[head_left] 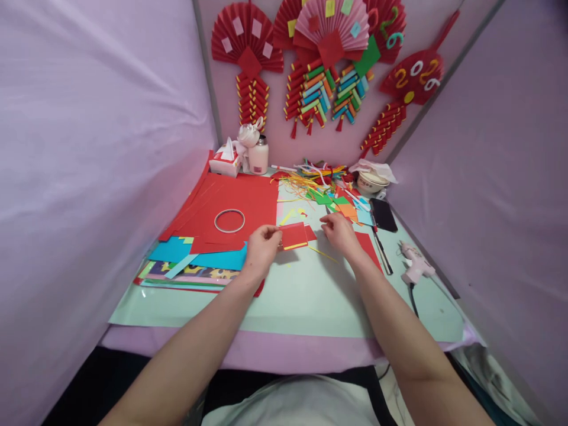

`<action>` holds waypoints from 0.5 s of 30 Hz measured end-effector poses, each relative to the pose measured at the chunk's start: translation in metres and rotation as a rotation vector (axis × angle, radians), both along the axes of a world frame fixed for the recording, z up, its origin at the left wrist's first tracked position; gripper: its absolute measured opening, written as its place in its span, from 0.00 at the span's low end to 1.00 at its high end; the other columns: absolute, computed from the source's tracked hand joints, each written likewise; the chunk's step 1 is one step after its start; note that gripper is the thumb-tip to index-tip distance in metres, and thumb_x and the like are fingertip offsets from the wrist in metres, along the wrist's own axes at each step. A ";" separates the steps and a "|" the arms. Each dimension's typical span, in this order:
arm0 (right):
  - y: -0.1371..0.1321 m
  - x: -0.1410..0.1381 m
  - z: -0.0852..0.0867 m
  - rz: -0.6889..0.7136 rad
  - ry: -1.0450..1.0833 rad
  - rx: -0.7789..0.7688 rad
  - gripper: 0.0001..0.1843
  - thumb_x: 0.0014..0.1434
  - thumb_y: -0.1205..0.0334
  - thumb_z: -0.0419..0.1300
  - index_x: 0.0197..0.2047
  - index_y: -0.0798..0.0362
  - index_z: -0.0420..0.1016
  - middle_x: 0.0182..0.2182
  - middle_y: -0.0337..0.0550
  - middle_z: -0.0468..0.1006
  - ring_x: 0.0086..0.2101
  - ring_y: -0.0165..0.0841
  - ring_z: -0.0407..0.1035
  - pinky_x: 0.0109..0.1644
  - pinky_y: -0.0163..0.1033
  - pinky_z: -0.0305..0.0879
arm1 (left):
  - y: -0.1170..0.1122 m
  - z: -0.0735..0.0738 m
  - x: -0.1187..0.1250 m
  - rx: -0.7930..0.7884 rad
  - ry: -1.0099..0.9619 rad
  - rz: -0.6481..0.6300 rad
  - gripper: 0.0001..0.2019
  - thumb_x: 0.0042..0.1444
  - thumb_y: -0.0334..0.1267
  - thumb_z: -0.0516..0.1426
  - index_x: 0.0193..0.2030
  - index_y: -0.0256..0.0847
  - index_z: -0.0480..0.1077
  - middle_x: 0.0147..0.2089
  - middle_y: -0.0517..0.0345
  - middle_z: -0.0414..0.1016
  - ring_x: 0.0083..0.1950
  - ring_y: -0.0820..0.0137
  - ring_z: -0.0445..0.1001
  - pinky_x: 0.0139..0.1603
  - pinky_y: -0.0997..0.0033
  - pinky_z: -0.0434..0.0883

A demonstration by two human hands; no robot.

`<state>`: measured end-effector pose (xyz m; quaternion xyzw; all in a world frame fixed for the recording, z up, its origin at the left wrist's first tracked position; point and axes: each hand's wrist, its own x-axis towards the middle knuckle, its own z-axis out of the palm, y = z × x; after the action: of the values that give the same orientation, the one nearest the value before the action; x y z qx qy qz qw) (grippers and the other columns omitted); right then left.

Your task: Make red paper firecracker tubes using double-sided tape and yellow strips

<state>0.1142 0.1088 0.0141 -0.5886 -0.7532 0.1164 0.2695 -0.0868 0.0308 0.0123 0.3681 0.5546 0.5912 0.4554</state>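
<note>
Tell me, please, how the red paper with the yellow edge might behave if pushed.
The red paper is probably fairly stiff, since it looks flat though the left hand pinches only one end. It looks thin, so it is likely light, and a firm push might bend it.

Red card (293,234) with yellow strip (296,246), pale green tabletop (310,310), pale pink glue gun (416,264), black phone (383,215)

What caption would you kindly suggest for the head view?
A left hand holds a yellow-edged red card over a pale table, paper fans hanging behind.
</note>
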 end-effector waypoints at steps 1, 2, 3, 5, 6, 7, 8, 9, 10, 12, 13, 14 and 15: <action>-0.009 0.000 0.001 0.029 -0.032 -0.035 0.11 0.54 0.68 0.55 0.39 0.53 0.77 0.39 0.48 0.78 0.39 0.38 0.71 0.44 0.41 0.62 | 0.001 0.001 0.000 0.008 -0.013 0.019 0.09 0.43 0.39 0.57 0.32 0.39 0.68 0.30 0.60 0.71 0.29 0.74 0.69 0.30 0.74 0.70; -0.017 0.000 0.001 0.059 -0.064 -0.071 0.09 0.54 0.66 0.56 0.37 0.52 0.77 0.36 0.46 0.78 0.37 0.37 0.71 0.41 0.40 0.62 | 0.001 0.002 -0.001 0.014 -0.020 0.031 0.09 0.43 0.39 0.57 0.32 0.39 0.68 0.29 0.61 0.70 0.28 0.74 0.68 0.30 0.74 0.70; -0.025 -0.001 0.002 0.083 -0.094 -0.098 0.08 0.55 0.65 0.57 0.35 0.51 0.78 0.34 0.46 0.79 0.35 0.37 0.71 0.39 0.39 0.62 | 0.002 0.002 -0.001 0.017 -0.023 0.039 0.09 0.43 0.39 0.57 0.32 0.39 0.68 0.29 0.61 0.70 0.28 0.75 0.68 0.30 0.74 0.70; -0.037 -0.006 0.000 0.100 -0.142 -0.111 0.07 0.55 0.65 0.58 0.32 0.52 0.78 0.33 0.46 0.78 0.34 0.36 0.71 0.36 0.38 0.61 | 0.002 0.001 -0.001 0.020 -0.027 0.041 0.09 0.44 0.39 0.57 0.32 0.38 0.68 0.28 0.61 0.70 0.27 0.75 0.68 0.29 0.75 0.69; -0.041 -0.009 -0.002 0.093 -0.164 -0.103 0.07 0.55 0.65 0.58 0.31 0.52 0.78 0.33 0.47 0.78 0.34 0.37 0.70 0.35 0.37 0.60 | 0.003 0.001 -0.001 0.018 -0.026 0.038 0.09 0.44 0.39 0.57 0.32 0.38 0.68 0.28 0.62 0.70 0.27 0.75 0.68 0.29 0.75 0.69; -0.043 -0.012 -0.004 0.077 -0.183 -0.092 0.07 0.55 0.65 0.58 0.31 0.53 0.77 0.33 0.48 0.78 0.34 0.37 0.70 0.35 0.37 0.60 | 0.003 0.000 -0.001 0.014 -0.021 0.032 0.09 0.44 0.39 0.57 0.32 0.38 0.68 0.27 0.62 0.70 0.27 0.75 0.68 0.29 0.75 0.69; -0.045 -0.015 -0.006 0.061 -0.199 -0.082 0.07 0.55 0.65 0.58 0.30 0.53 0.77 0.33 0.48 0.77 0.34 0.37 0.70 0.35 0.37 0.60 | 0.003 -0.001 -0.001 0.010 -0.013 0.027 0.08 0.44 0.39 0.57 0.32 0.38 0.68 0.27 0.62 0.69 0.26 0.76 0.67 0.29 0.75 0.69; -0.045 -0.017 -0.008 0.051 -0.212 -0.075 0.07 0.55 0.66 0.58 0.30 0.53 0.77 0.33 0.48 0.77 0.35 0.37 0.70 0.36 0.37 0.59 | 0.003 -0.001 -0.001 0.007 -0.003 0.024 0.08 0.44 0.39 0.57 0.32 0.38 0.68 0.27 0.63 0.69 0.26 0.76 0.67 0.29 0.75 0.68; -0.045 -0.019 -0.011 0.045 -0.222 -0.072 0.07 0.54 0.67 0.57 0.29 0.53 0.77 0.32 0.48 0.76 0.35 0.37 0.69 0.36 0.37 0.59 | 0.003 -0.002 -0.001 0.007 0.008 0.021 0.08 0.44 0.39 0.57 0.32 0.39 0.68 0.26 0.63 0.69 0.26 0.76 0.67 0.29 0.75 0.68; -0.045 -0.021 -0.014 0.055 -0.232 -0.066 0.08 0.54 0.69 0.56 0.28 0.54 0.76 0.31 0.48 0.76 0.35 0.36 0.69 0.36 0.37 0.59 | 0.003 -0.001 -0.001 0.013 0.026 0.023 0.09 0.44 0.39 0.57 0.32 0.38 0.68 0.27 0.62 0.69 0.26 0.75 0.67 0.30 0.75 0.69; -0.044 -0.021 -0.015 0.065 -0.234 -0.059 0.08 0.54 0.69 0.55 0.28 0.54 0.75 0.31 0.48 0.76 0.35 0.36 0.69 0.37 0.37 0.59 | 0.004 -0.001 -0.001 0.014 0.033 0.027 0.09 0.44 0.39 0.57 0.32 0.38 0.68 0.27 0.62 0.69 0.27 0.75 0.68 0.30 0.74 0.69; -0.045 -0.021 -0.016 0.074 -0.238 -0.053 0.09 0.55 0.70 0.54 0.28 0.54 0.75 0.31 0.48 0.75 0.35 0.36 0.69 0.37 0.37 0.59 | 0.004 -0.001 -0.001 0.012 0.040 0.029 0.09 0.43 0.39 0.57 0.32 0.39 0.68 0.28 0.61 0.70 0.27 0.75 0.68 0.30 0.74 0.69; -0.045 -0.021 -0.017 0.077 -0.246 -0.047 0.09 0.55 0.71 0.54 0.29 0.54 0.74 0.31 0.48 0.75 0.35 0.36 0.69 0.37 0.37 0.59 | 0.004 -0.001 -0.001 0.009 0.046 0.030 0.09 0.43 0.40 0.57 0.32 0.39 0.68 0.28 0.61 0.70 0.28 0.74 0.68 0.30 0.74 0.69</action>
<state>0.0937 0.0639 -0.0029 -0.5752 -0.7997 0.0713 0.1566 -0.0878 0.0344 0.0115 0.3751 0.5678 0.5918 0.4320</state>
